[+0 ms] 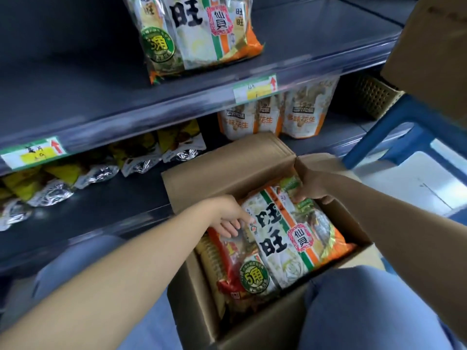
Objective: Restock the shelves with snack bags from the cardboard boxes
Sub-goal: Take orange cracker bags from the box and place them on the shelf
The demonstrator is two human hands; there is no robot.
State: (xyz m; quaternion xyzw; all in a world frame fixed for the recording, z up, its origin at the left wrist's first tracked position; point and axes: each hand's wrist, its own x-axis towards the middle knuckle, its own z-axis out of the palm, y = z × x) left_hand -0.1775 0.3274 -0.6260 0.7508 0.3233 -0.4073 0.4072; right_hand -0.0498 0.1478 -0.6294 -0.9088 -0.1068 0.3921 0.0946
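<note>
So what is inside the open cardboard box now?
On top lies a white rice cracker bag; beside it red snack bags. Both hands touch the top bag. Whatever lies beneath is covered.

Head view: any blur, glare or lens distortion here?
Head view: wide-angle bend in the shelf edge; right hand and cardboard box flap smeared by motion; glare on the foil packets; top snack bag print stays readable.

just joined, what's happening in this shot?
A person is restocking snacks. Both hands, left hand and right hand, are on the top rice cracker bag inside the open cardboard box, apparently about to lift it. One matching bag already stands on the upper shelf.
</note>
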